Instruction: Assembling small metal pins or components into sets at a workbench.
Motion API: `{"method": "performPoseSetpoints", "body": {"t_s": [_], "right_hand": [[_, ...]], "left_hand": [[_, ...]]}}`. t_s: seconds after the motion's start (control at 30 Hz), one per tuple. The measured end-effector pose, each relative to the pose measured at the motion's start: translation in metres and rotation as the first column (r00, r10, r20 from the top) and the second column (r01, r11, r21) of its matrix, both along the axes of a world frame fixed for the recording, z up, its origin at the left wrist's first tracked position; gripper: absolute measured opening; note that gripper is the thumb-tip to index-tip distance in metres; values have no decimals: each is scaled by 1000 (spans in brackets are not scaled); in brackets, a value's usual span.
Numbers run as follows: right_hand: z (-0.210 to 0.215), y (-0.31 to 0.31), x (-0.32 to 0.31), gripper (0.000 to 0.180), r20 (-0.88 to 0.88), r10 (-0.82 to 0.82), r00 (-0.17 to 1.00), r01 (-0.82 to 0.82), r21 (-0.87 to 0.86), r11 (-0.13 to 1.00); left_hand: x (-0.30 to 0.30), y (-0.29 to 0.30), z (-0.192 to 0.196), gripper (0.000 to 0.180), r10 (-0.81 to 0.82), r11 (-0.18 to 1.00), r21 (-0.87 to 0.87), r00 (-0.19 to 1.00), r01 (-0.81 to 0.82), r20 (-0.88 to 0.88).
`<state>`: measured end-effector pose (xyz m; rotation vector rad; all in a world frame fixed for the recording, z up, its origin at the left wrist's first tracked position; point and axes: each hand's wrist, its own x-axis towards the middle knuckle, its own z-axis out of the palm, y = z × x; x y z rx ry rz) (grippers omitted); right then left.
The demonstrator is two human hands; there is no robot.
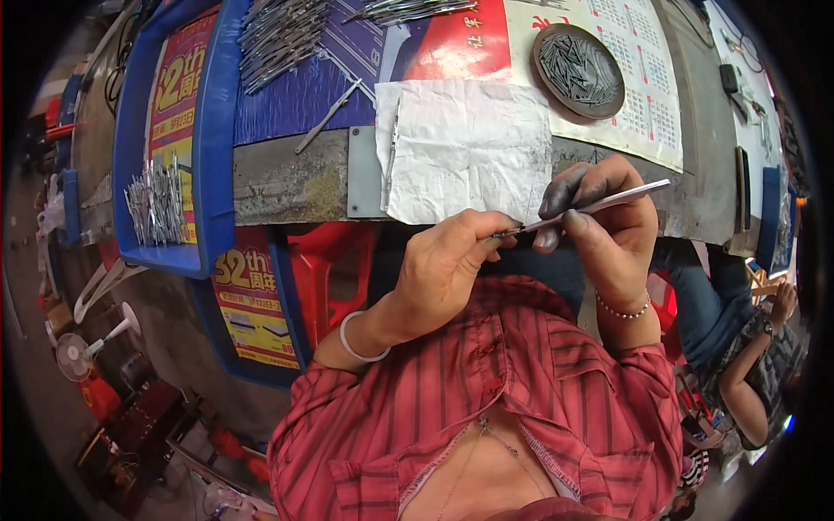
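Observation:
Near the table's front edge my two hands meet. My left hand (445, 267) is closed in a pinch on a thin metal piece (506, 233), whose shape is mostly hidden by the fingers. My right hand (615, 239), its fingertips darkened, grips a narrow pale strip (627, 195) that slants up to the right; its inner end reaches the metal piece. Just beyond them lies a creased white paper sheet (473, 148), with a slim metal tool (393, 143) along its left side. A round brown dish (601, 110) of small metal pins (573, 69) stands at the far right.
Slim metal tools (280, 39) are heaped at the back left, and a single one (328, 115) lies nearer. A blue tray (215, 148) at left holds upright metal tools (158, 204). A red stool (326, 273) is below the table; another person (747, 373) sits at right.

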<state>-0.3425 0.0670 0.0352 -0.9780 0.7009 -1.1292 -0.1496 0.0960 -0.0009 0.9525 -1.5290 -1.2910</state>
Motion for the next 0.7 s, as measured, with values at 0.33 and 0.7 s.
{"method": "performPoseSetpoints", "body": {"t_s": [0.33,0.7], "right_hand": [[1,0,0,19,-7,-34,999,34,-7,999],[3,-1,2,19,-19,-20,1000,19,-68,998]], "left_hand": [[-1,-2,2,15,-26,1000,-4,999,26,33],[1,-3,1,16,-6,999,-42,999,8,40]]}}
